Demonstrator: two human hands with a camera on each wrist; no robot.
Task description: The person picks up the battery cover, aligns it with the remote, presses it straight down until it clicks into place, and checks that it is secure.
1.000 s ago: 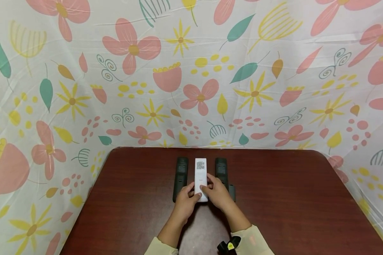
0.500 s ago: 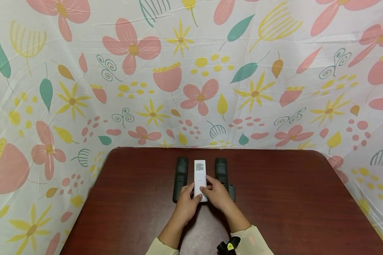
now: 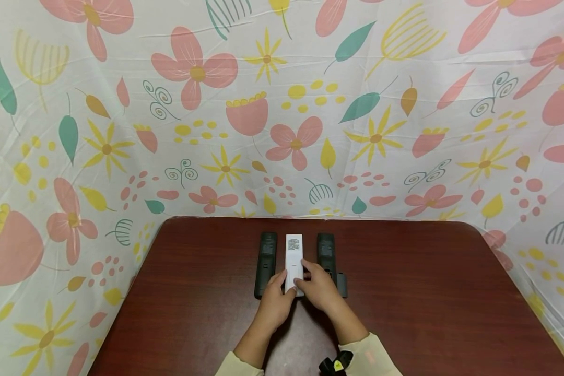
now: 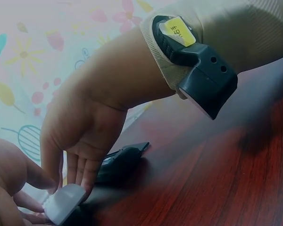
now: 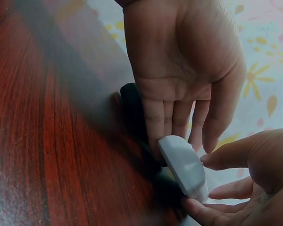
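White remote (image 3: 294, 256) between my two hands, back upward, printed label (image 3: 293, 245) at its far end. Left hand (image 3: 273, 303) grips the near end, thumb on top, fingers along the side. Right hand (image 3: 320, 286) holds the opposite side, thumb laid on the back. Wrist views suggest the near end is raised off the table (image 3: 192, 271); whether the far end touches, I can't tell.

Change over the last second: slight. Remote has drifted a touch to my left and my right thumb sits a little nearer me; same hold, same face up. I read it as a small adjustment, work at the same stage.

Left dark remote (image 3: 266, 258) lies roughly parallel, just beside my left fingers. Right dark remote (image 3: 326, 250) lies opposite, near half partly hidden by my right hand. Small dark piece (image 3: 341, 284) beside it; can't make out what.

Edges: far table edge just past the remotes' ends, flowered cloth (image 3: 286, 162) rising behind, so little room forward. Dark remotes hem me in sideways; beyond them the table runs wide. Roomiest line looks back toward me.
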